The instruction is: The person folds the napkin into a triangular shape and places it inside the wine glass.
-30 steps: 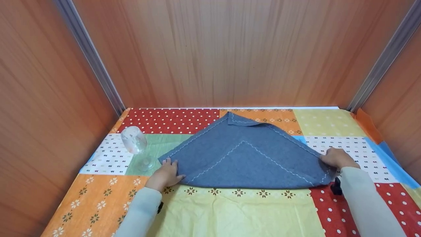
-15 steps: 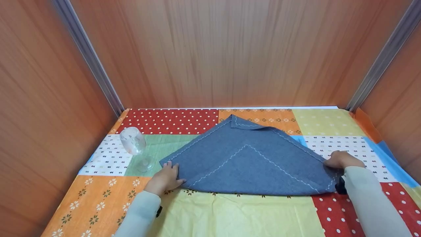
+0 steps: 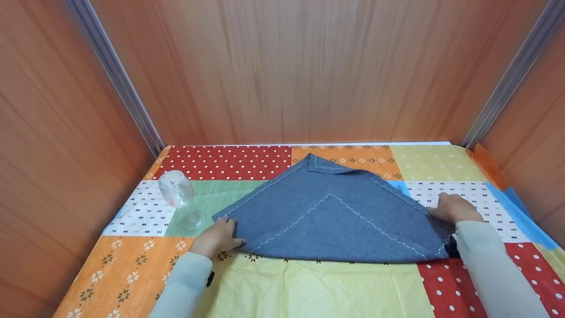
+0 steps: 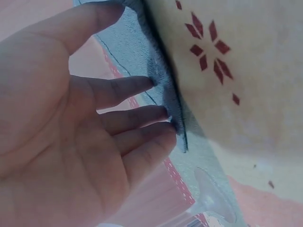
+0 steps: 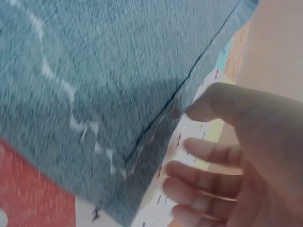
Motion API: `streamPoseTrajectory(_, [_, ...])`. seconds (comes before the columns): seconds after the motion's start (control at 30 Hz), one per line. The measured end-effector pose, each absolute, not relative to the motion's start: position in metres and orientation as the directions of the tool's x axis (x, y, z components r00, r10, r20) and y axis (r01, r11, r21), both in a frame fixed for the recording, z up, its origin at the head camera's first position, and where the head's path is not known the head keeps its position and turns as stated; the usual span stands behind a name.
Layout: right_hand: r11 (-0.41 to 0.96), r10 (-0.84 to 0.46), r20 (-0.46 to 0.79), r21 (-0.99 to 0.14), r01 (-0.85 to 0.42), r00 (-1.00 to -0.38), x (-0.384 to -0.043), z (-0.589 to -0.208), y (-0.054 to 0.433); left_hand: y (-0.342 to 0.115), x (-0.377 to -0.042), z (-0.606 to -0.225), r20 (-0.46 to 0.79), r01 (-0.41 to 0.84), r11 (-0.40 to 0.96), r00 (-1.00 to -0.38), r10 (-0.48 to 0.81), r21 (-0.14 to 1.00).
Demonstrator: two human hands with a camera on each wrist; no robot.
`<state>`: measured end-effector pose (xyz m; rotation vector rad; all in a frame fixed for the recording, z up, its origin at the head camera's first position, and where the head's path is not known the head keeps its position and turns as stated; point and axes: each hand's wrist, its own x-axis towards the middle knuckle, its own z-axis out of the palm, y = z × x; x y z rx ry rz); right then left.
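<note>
A grey cloth (image 3: 335, 221) with white stitching lies folded into a broad triangle, its long folded side toward me and its peak pointing away. One small corner is turned over at the peak. My left hand (image 3: 216, 238) rests at the left end. In the left wrist view, its straight, spread fingers (image 4: 142, 118) touch the cloth's edge (image 4: 163, 75). My right hand (image 3: 454, 208) is at the right end. In the right wrist view, its thumb (image 5: 213, 101) reaches the stitched edge of the cloth (image 5: 94, 71), while the other fingers hang loosely beside it.
A clear stemmed glass (image 3: 176, 190) stands left of the cloth, beyond my left hand. A patchwork-patterned tablecloth (image 3: 344, 287) covers the table. Wood-grain panels (image 3: 282, 70) enclose the back and both sides.
The cloth's near side and peak have shifted slightly toward me. My right hand has moved outward and nearer, then back away a little. My left hand and the glass have hardly moved.
</note>
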<state>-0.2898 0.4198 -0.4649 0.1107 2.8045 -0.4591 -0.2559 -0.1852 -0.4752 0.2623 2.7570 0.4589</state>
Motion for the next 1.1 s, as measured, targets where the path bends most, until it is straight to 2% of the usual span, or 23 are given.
streamPoseTrajectory(0.27, [0.922,-0.026,-0.159,-0.386,0.038,-0.987,-0.320,-0.478,0.383,-0.188,-0.258,-0.475,-0.279,0.129,0.925,-0.931,0.237,0.356])
streamPoseTrajectory(0.57, [0.884,-0.221,0.008,-0.421,-0.204,-0.975,-0.355,-0.491,0.314,-0.188,-0.260,-0.477,-0.292,0.127,0.924,-0.925,0.241,0.361])
streamPoseTrajectory(0.8, [0.902,-0.196,-0.064,-0.403,-0.155,-0.978,-0.374,-0.503,0.276,-0.185,-0.260,-0.478,-0.283,0.133,0.920,-0.927,0.246,0.368])
streamPoseTrajectory(1.1, [0.898,-0.178,-0.009,-0.411,-0.159,-0.984,-0.387,-0.513,0.243,-0.186,-0.258,-0.478,-0.283,0.117,0.922,-0.931,0.231,0.369])
